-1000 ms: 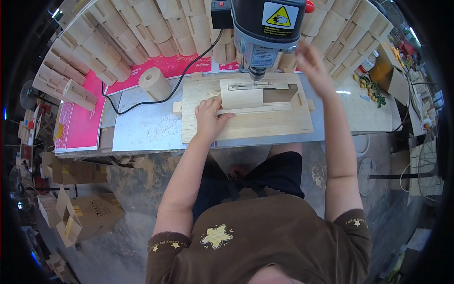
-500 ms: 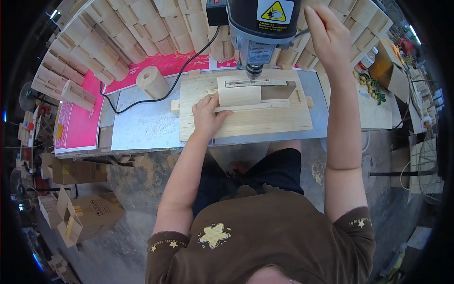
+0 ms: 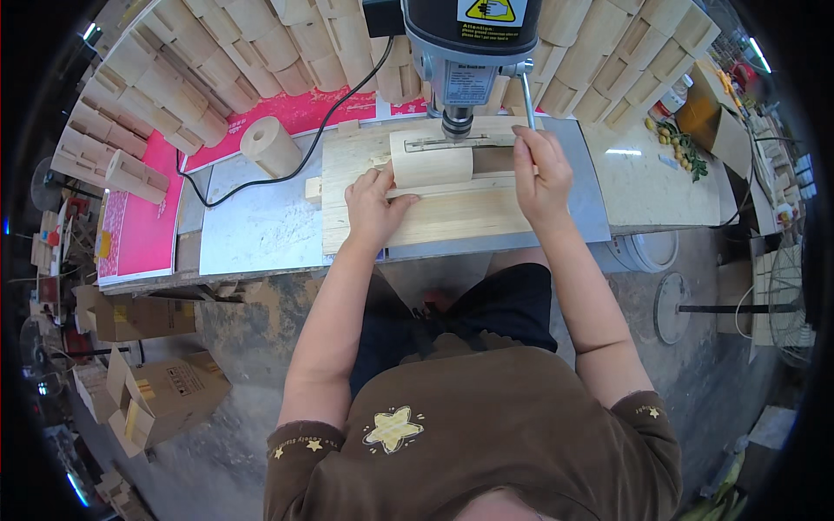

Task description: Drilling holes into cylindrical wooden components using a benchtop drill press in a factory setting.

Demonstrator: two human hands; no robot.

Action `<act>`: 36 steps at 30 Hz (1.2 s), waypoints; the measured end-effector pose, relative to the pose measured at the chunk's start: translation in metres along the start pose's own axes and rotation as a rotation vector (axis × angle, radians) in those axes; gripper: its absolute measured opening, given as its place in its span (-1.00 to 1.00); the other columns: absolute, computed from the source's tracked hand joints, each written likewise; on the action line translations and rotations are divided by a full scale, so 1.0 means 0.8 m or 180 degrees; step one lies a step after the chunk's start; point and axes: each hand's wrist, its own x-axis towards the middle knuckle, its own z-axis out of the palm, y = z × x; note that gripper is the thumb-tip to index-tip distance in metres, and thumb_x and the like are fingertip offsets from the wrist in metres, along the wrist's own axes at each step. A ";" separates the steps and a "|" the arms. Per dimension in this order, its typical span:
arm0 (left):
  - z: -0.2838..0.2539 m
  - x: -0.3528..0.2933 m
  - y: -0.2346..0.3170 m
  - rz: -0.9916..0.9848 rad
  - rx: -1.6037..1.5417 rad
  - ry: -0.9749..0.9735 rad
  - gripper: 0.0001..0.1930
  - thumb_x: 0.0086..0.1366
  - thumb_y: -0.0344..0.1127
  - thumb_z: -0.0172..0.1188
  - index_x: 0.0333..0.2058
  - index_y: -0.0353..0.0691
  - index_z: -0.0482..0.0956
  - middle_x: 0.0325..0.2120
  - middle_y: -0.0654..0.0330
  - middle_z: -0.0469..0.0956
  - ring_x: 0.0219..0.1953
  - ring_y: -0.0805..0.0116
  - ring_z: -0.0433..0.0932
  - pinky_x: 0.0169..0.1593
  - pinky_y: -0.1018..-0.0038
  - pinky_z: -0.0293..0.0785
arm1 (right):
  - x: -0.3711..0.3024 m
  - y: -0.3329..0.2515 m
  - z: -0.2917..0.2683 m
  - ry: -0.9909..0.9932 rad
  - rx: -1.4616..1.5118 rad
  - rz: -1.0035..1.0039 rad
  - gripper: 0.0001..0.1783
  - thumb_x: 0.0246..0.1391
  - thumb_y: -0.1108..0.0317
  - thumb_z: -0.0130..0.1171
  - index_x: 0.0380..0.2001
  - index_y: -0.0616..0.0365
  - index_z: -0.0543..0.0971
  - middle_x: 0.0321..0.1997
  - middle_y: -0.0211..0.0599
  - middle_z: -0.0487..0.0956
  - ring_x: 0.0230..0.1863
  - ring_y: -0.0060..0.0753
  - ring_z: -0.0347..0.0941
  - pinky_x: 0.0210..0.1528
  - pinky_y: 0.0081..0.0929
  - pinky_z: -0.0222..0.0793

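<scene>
The head view shows, at left, a pale wooden cylinder [image 3: 137, 176] lying on a pink sheet [image 3: 156, 224], then an upright drilled cylinder [image 3: 271, 148] beside a black cable [image 3: 320, 143]. An open carton [image 3: 165, 395] on the floor bears dark print too small to read.

Right of these, the left hand [image 3: 373, 208] has its fingertips at the left end of a rounded wood piece [image 3: 430, 165], thumb spread apart toward the near side; whether it pinches or merely presses, I cannot tell. The piece lies in a wooden jig [image 3: 452, 217], under the chuck [image 3: 457, 123] of a drill press [image 3: 469, 43]; contact with the bit cannot be made out.

The press carries a yellow triangular hand-hazard label [image 3: 492, 10] with lettering, and a pale plate [image 3: 467, 84] of fine text. To its right, the right hand [image 3: 543, 174] has its fingers closed around the near end of the metal lever [image 3: 528, 95].

The step looks like working the lever with the piece steadied; that seems to call for an even pull and left fingers clear of the chuck.
</scene>
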 end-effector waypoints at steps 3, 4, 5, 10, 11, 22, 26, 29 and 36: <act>0.000 0.000 0.001 -0.0021 0.0061 -0.0008 -0.34 -0.19 -0.19 0.37 -0.01 -0.03 0.42 -0.51 0.32 0.41 -0.36 0.35 0.40 -0.19 0.37 0.15 | -0.002 0.010 0.006 0.0116 -0.0012 -0.0179 -0.89 -0.05 0.51 0.11 -0.38 0.24 0.53 -0.54 -0.25 0.44 -0.59 -0.33 0.35 -0.53 -0.47 0.22; 0.000 0.000 0.001 -0.0016 0.0062 -0.0006 -0.34 -0.19 -0.19 0.37 -0.01 -0.03 0.42 -0.51 0.32 0.41 -0.36 0.35 0.40 -0.19 0.37 0.15 | -0.002 0.009 0.004 0.0122 -0.0013 -0.0181 -0.89 -0.05 0.51 0.11 -0.38 0.24 0.53 -0.54 -0.25 0.44 -0.59 -0.33 0.35 -0.53 -0.47 0.22; 0.000 0.000 0.001 -0.0013 0.0081 -0.0004 -0.34 -0.19 -0.19 0.38 -0.01 -0.03 0.42 -0.50 0.32 0.41 -0.36 0.35 0.40 -0.19 0.37 0.15 | 0.000 0.008 0.004 0.0108 -0.0007 -0.0219 -0.90 -0.06 0.51 0.11 -0.40 0.23 0.52 -0.57 -0.25 0.42 -0.61 -0.32 0.34 -0.54 -0.46 0.22; 0.001 -0.002 0.003 0.0021 0.0207 0.0022 -0.34 -0.20 -0.17 0.38 -0.02 -0.03 0.43 -0.48 0.31 0.42 -0.35 0.33 0.39 -0.16 0.33 0.14 | 0.064 -0.026 -0.033 0.0221 -0.0093 -0.0388 -0.93 0.01 0.45 0.07 -0.46 0.23 0.47 -0.63 -0.25 0.35 -0.61 -0.36 0.29 -0.53 -0.51 0.19; -0.001 -0.002 0.009 -0.0074 0.0221 0.0036 -0.46 -0.20 -0.16 0.38 -0.14 -0.03 0.49 -0.49 0.31 0.43 -0.32 0.32 0.40 -0.13 0.30 0.12 | 0.095 -0.038 -0.036 0.0219 -0.0079 -0.0256 -0.88 0.06 0.43 0.03 -0.46 0.27 0.45 -0.64 -0.24 0.32 -0.59 -0.45 0.25 -0.50 -0.58 0.18; 0.036 0.006 0.040 -0.0089 0.0229 0.0142 -0.33 -0.19 -0.06 0.37 0.00 0.02 0.42 -0.48 0.34 0.40 -0.28 0.31 0.37 0.00 0.16 0.01 | 0.221 -0.013 -0.017 -0.0442 -0.1145 0.0291 -0.65 0.07 0.15 -0.05 -0.45 0.27 0.50 -0.45 0.07 0.50 -0.34 0.06 0.44 -0.34 -0.26 0.32; 0.036 0.006 0.040 -0.0073 0.0252 0.0155 -0.34 -0.18 -0.07 0.36 -0.01 0.02 0.42 -0.50 0.35 0.38 -0.29 0.32 0.37 -0.03 0.18 0.03 | 0.146 -0.047 -0.054 -0.0422 -0.0446 0.0021 -0.76 0.10 0.32 -0.01 -0.51 0.28 0.45 -0.69 -0.35 0.25 -0.61 -0.63 0.16 -0.53 -0.59 0.12; 0.033 0.004 0.035 -0.0100 0.0163 0.0134 -0.34 -0.18 -0.07 0.37 -0.01 0.02 0.42 -0.51 0.36 0.38 -0.30 0.34 0.37 -0.04 0.19 0.04 | 0.087 -0.049 -0.049 -0.0438 -0.0261 0.0135 -0.85 0.01 0.40 0.06 -0.58 0.19 0.48 -0.73 -0.25 0.33 -0.70 -0.28 0.29 -0.58 -0.49 0.20; 0.032 0.009 0.044 -0.0142 0.0211 0.0012 -0.34 -0.19 -0.09 0.38 -0.01 0.03 0.43 -0.51 0.36 0.38 -0.30 0.35 0.37 -0.06 0.19 0.05 | 0.002 0.005 0.002 0.0231 0.0243 -0.0096 -0.92 -0.06 0.54 0.08 -0.43 0.24 0.53 -0.63 -0.28 0.41 -0.64 -0.35 0.31 -0.56 -0.47 0.18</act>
